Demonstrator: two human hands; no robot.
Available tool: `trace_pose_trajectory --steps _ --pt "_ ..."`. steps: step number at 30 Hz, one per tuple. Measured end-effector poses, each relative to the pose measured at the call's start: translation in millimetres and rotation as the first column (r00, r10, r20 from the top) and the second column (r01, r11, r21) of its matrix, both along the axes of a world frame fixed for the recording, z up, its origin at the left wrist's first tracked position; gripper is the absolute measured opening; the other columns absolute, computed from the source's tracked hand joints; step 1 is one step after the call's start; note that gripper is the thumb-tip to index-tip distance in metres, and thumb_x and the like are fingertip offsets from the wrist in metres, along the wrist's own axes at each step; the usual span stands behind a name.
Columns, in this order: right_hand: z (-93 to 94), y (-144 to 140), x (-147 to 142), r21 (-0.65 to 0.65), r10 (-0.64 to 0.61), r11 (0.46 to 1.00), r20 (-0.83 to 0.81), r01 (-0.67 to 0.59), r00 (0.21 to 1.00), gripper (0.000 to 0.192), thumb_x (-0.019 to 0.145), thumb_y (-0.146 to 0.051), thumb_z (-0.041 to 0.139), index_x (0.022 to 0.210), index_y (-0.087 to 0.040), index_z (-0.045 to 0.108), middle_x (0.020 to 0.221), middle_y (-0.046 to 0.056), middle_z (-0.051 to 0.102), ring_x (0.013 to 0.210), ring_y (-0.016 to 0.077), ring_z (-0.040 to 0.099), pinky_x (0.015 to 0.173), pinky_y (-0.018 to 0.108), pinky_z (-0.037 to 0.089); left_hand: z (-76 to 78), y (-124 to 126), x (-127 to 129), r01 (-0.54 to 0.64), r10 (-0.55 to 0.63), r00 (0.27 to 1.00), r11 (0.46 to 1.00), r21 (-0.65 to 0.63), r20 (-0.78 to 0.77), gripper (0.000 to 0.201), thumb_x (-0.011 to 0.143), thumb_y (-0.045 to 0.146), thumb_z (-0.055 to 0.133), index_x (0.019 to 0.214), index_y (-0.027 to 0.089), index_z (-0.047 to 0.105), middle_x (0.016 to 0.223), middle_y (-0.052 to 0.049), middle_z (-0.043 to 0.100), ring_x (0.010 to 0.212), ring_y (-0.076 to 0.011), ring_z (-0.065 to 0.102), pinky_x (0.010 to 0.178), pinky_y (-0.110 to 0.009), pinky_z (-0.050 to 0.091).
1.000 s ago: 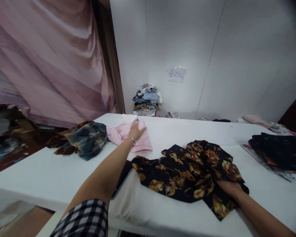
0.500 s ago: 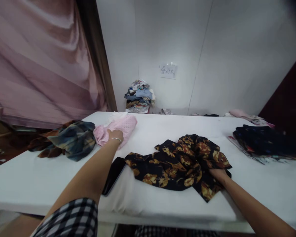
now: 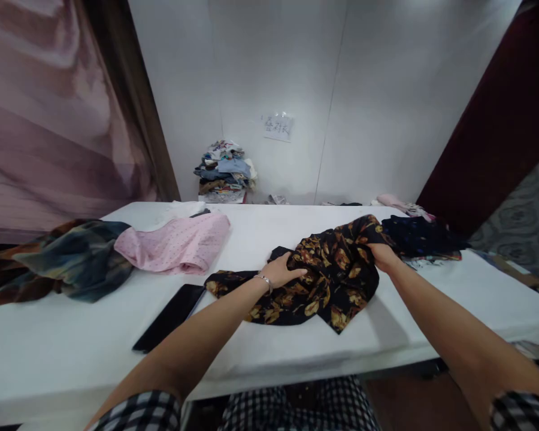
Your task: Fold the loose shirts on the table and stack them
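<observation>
A crumpled black shirt with gold and rust flowers (image 3: 314, 305) lies on the white table (image 3: 247, 239), its upper right part raised a little. My right hand (image 3: 384, 256) grips that raised part, with the fingertips hidden behind the cloth. On the shirt's left side, my left hand (image 3: 282, 272) has closed over a fold, thumb toward me and the fingers partly hidden in the fabric. To the left of the shirt, a pink dotted garment (image 3: 177, 242) lies loosely bunched, apart from both hands.
A black tablet-like slab (image 3: 170, 317) lies beside my left forearm. A blue-brown garment (image 3: 85, 257) is at the far left. Dark folded clothes (image 3: 420, 236) are stacked on the right. Behind the table, a clothes pile (image 3: 226, 170) stands by the wall beneath a paper sign (image 3: 277, 127).
My left hand has left the pink garment and moved right onto the flowered shirt. My right hand has lifted the shirt's right part up and away. The view has turned right.
</observation>
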State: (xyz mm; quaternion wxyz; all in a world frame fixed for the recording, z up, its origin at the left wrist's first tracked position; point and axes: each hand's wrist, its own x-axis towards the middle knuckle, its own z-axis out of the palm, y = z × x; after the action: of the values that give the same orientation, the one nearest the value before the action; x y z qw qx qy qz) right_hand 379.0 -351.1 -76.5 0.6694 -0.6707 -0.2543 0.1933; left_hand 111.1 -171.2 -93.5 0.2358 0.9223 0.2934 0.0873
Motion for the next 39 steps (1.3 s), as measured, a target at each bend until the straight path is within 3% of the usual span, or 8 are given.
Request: trace_pose_trajectory --steps 4,8,15,20,24,26,31,39 --pt "47.6 2.8 11.7 0.045 0.028 0.999 0.057 -0.031 0.998 0.02 0.066 -0.031 0.063 0.084 -0.023 0.06 0.08 0.002 0.07 0.079 0.0202 0.066 0.071 0.033 0.058 2.1 -6.6 17.1 -0.035 0.036 0.999 0.999 0.042 -0.027 0.037 0.076 0.044 0.059 0.106 0.025 0.067 0.101 -0.008 0.072 0.092 -0.0253 0.065 0.078 -0.033 0.049" --pt "73.7 -4.0 24.6 0.121 0.003 0.993 0.028 -0.007 1.0 0.027 0.071 -0.04 0.059 0.09 -0.022 0.062 0.077 0.005 0.07 0.079 0.0233 0.067 0.069 0.035 0.057 48.3 42.2 5.9 -0.237 0.232 0.971 0.959 0.155 0.05 0.033 0.085 0.029 0.042 0.101 0.022 0.069 0.109 -0.009 0.069 0.102 -0.0247 0.061 0.085 -0.033 0.047" --pt "29.1 -9.1 13.6 -0.086 0.192 0.977 -0.046 -0.195 0.98 0.025 0.061 -0.018 0.062 0.086 -0.019 0.064 0.084 0.005 0.072 0.08 0.0222 0.067 0.07 0.034 0.057 149.7 125.8 -14.3 -0.46 0.415 0.888 0.805 0.375 0.198 0.038 0.086 0.031 0.039 0.114 0.022 0.063 0.12 -0.009 0.063 0.11 -0.0256 0.056 0.089 -0.034 0.044" --pt "-5.4 -30.1 -0.4 -0.61 0.328 0.72 -0.122 -0.332 0.937 0.02 0.057 -0.009 0.058 0.074 -0.015 0.066 0.068 0.006 0.069 0.059 0.0173 0.063 0.052 0.028 0.053 99.1 128.5 -26.3 -0.307 0.374 0.91 0.898 0.314 -0.18 0.027 0.075 0.024 0.054 0.094 0.014 0.071 0.107 -0.015 0.068 0.098 -0.025 0.063 0.085 -0.032 0.046" --pt "20.7 -44.2 -0.3 -0.831 0.467 0.407 -0.169 -0.38 0.868 0.005 0.059 -0.016 0.063 0.063 -0.015 0.065 0.064 0.008 0.069 0.048 0.0159 0.061 0.041 0.024 0.047 53.5 122.3 -36.5 -0.303 0.371 0.891 0.916 0.264 -0.263 0.031 0.071 0.039 0.058 0.088 0.017 0.072 0.098 -0.017 0.071 0.093 -0.0283 0.065 0.081 -0.033 0.048" --pt "45.2 -40.4 -1.0 -0.784 0.532 0.456 -0.139 -0.421 0.835 0.01 0.062 -0.024 0.066 0.069 -0.016 0.068 0.069 0.009 0.07 0.05 0.0162 0.062 0.041 0.023 0.047 44.4 114.7 -33.2 -0.319 0.388 0.896 0.901 0.293 -0.216 0.047 0.075 0.053 0.05 0.101 0.018 0.069 0.112 -0.017 0.066 0.104 -0.0313 0.061 0.087 -0.039 0.046" --pt "73.0 10.4 -16.4 -0.336 0.439 0.866 0.158 -0.37 0.885 0.032 0.073 -0.037 0.065 0.097 -0.016 0.068 0.09 0.011 0.072 0.078 0.0206 0.067 0.067 0.032 0.055 26.9 80.2 -2.9 -0.274 0.331 0.929 0.916 0.294 -0.164 0.063 0.072 0.066 0.048 0.11 0.018 0.062 0.116 -0.017 0.064 0.108 -0.0343 0.058 0.094 -0.05 0.038" --pt "17.5 87.2 -30.2 -0.72 0.51 0.694 0.475 -0.017 0.717 0.025 0.068 -0.026 0.067 0.09 -0.014 0.072 0.104 0.012 0.07 0.108 0.0305 0.059 0.097 0.038 0.042 11.4 66.3 -9.4 -0.306 0.324 0.944 0.932 0.195 -0.069 0.031 0.083 0.03 0.042 0.1 0.025 0.068 0.11 -0.007 0.069 0.105 -0.0253 0.061 0.086 -0.035 0.044"
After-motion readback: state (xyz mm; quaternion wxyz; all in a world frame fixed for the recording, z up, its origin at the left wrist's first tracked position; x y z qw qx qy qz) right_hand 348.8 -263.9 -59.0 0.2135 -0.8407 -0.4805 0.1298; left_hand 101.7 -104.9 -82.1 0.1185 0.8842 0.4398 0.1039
